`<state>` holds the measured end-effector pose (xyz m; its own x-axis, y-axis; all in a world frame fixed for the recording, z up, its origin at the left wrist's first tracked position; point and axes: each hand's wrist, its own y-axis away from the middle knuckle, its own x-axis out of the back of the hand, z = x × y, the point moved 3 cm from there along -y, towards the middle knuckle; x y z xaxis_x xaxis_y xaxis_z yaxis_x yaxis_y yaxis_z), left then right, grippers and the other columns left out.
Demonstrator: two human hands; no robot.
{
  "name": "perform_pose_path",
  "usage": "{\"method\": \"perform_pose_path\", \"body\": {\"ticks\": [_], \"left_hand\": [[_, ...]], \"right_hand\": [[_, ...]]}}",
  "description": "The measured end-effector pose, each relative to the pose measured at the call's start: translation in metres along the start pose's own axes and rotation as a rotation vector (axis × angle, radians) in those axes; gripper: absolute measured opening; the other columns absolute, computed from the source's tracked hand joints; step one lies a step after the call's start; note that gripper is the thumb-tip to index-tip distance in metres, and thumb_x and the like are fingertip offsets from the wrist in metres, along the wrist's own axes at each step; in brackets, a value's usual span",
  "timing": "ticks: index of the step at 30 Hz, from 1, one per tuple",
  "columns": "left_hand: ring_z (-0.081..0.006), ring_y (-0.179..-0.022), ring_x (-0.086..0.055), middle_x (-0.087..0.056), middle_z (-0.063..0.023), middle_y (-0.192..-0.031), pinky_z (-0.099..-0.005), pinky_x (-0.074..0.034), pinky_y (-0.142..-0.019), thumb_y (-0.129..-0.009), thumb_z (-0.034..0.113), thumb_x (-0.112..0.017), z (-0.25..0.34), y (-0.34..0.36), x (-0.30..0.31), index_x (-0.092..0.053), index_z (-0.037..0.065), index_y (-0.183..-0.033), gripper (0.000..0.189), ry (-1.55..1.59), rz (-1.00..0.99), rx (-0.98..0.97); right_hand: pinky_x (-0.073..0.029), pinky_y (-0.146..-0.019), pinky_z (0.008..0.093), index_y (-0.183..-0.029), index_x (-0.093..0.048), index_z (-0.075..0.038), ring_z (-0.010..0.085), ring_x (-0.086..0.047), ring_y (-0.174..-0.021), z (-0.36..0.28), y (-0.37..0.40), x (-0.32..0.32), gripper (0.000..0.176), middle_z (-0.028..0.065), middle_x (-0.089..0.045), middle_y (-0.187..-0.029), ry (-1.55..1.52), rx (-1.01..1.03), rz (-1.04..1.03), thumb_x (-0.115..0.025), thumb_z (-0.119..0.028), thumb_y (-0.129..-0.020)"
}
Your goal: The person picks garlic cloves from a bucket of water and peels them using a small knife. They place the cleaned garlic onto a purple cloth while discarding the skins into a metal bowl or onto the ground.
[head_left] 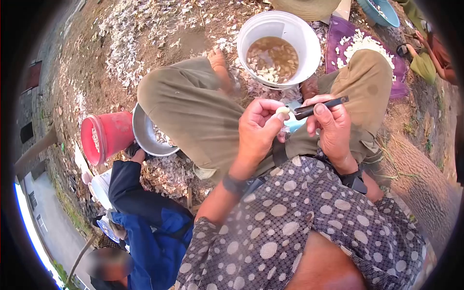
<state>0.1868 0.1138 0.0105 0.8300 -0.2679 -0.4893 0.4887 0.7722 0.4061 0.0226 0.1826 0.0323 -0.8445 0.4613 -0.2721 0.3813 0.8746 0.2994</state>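
Between the thumb and fingers of my left hand [263,123] is a small pale peeled clove [282,111]. My right hand [329,126] grips a knife [319,107] by its dark handle, and the blade end is close beside the clove. Both hands are above my lap, between my bent knees. Beyond them stands a white bucket [311,58] with brownish water and pale cloves in it. To its right, a purple cloth [333,41] on the ground bears a heap of pale cloves [362,44].
A red bucket [113,135] and a metal basin [142,129] are at the left, near a person in blue [154,237]. Another person's arm [432,53] shows at the upper right, below a blue basin [386,18]. Peelings [140,36] litter the ground. A tree trunk [420,179] stands right.
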Motion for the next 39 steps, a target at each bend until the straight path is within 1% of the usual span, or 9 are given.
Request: {"method": "perform_pose_path", "body": {"ticks": [4,10,16,19,22,28,31,34,39], "left_hand": [[-0.0072,-0.062,-0.061,-0.068,-0.0078,-0.09,-0.0218,-0.052,-0.052,-0.096,0.003,-0.065,0.0,0.002,0.001,-0.059,0.0,-0.108,0.014,-0.088,-0.028,0.008],[-0.0072,-0.065,-0.062,-0.067,-0.0064,-0.088,-0.0226,-0.054,-0.055,-0.096,0.003,-0.065,-0.002,0.005,-0.001,-0.059,0.0,-0.107,0.013,-0.163,-0.083,0.004],[-0.0117,-0.07,-0.067,-0.069,-0.0108,-0.091,-0.0267,-0.06,-0.058,-0.093,0.002,-0.065,-0.001,0.004,0.001,-0.059,-0.001,-0.107,0.015,0.004,-0.125,0.067],[-0.0111,-0.074,-0.067,-0.07,-0.0098,-0.095,-0.0258,-0.059,-0.061,-0.095,0.004,-0.067,-0.003,0.004,0.004,-0.06,0.0,-0.107,0.015,0.095,-0.183,0.092],[-0.0118,-0.078,-0.068,-0.07,-0.0096,-0.095,-0.0256,-0.06,-0.062,-0.095,0.005,-0.068,-0.002,0.004,0.003,-0.061,0.0,-0.108,0.016,0.097,-0.183,0.084],[-0.0114,-0.086,-0.067,-0.068,-0.0094,-0.103,-0.027,-0.059,-0.067,-0.097,0.003,-0.065,-0.003,0.002,-0.001,-0.057,0.001,-0.118,0.022,0.082,-0.211,-0.008],[-0.0116,-0.085,-0.065,-0.066,-0.0078,-0.104,-0.0282,-0.058,-0.074,-0.099,0.003,-0.061,-0.008,-0.001,0.003,-0.054,0.001,-0.121,0.023,0.113,-0.198,0.027],[-0.0121,-0.086,-0.064,-0.064,-0.0063,-0.102,-0.0283,-0.056,-0.079,-0.1,0.004,-0.059,-0.014,-0.004,0.005,-0.053,0.001,-0.122,0.023,0.036,-0.189,-0.04],[-0.012,-0.093,-0.065,-0.066,-0.0084,-0.107,-0.028,-0.055,-0.085,-0.098,0.0,-0.057,-0.014,-0.001,0.002,-0.054,-0.001,-0.124,0.026,0.063,-0.162,-0.018]], "right_hand": [[-0.046,-0.054,0.0204,-0.111,-0.063,-0.001,0.0063,-0.058,-0.062,-0.002,0.0,0.0,0.022,0.001,-0.061,-0.072,0.024,0.053,-0.02,-0.064,-0.021,-0.102],[-0.047,-0.053,0.0203,-0.111,-0.064,-0.001,0.0066,-0.058,-0.061,0.003,0.0,-0.002,0.021,0.0026,-0.063,-0.077,0.004,0.016,-0.042,-0.064,-0.02,-0.102],[-0.055,-0.053,0.0255,-0.105,-0.063,0.001,0.01,-0.062,-0.061,-0.001,-0.004,-0.005,0.023,0.0081,-0.067,-0.083,-0.225,-0.122,-0.041,-0.062,-0.022,-0.103],[-0.057,-0.054,0.027,-0.103,-0.062,0.002,0.0112,-0.063,-0.06,0.002,-0.007,-0.003,0.025,0.0099,-0.067,-0.084,-0.355,-0.18,-0.109,-0.061,-0.023,-0.103],[-0.056,-0.055,0.0268,-0.103,-0.062,0.003,0.0114,-0.063,-0.06,0.005,-0.008,-0.005,0.025,0.0098,-0.067,-0.084,-0.371,-0.176,-0.097,-0.06,-0.022,-0.104],[-0.055,-0.057,0.0254,-0.104,-0.062,0.003,0.0109,-0.063,-0.062,-0.002,-0.006,-0.006,0.022,0.0094,-0.068,-0.086,-0.182,-0.033,-0.077,-0.06,-0.019,-0.104],[-0.055,-0.059,0.0257,-0.105,-0.061,0.003,0.0106,-0.063,-0.062,-0.004,-0.004,-0.006,0.017,0.0101,-0.069,-0.088,-0.047,0.017,-0.081,-0.061,-0.014,-0.103],[-0.055,-0.061,0.0264,-0.106,-0.061,0.003,0.0108,-0.063,-0.064,-0.001,0.001,-0.012,0.014,0.0106,-0.069,-0.089,0.015,0.085,-0.053,-0.061,-0.01,-0.103],[-0.055,-0.064,0.0266,-0.107,-0.061,0.003,0.0118,-0.064,-0.066,-0.002,-0.003,-0.012,0.012,0.0082,-0.067,-0.08,-0.001,0.068,-0.062,-0.061,-0.008,-0.102]]}}
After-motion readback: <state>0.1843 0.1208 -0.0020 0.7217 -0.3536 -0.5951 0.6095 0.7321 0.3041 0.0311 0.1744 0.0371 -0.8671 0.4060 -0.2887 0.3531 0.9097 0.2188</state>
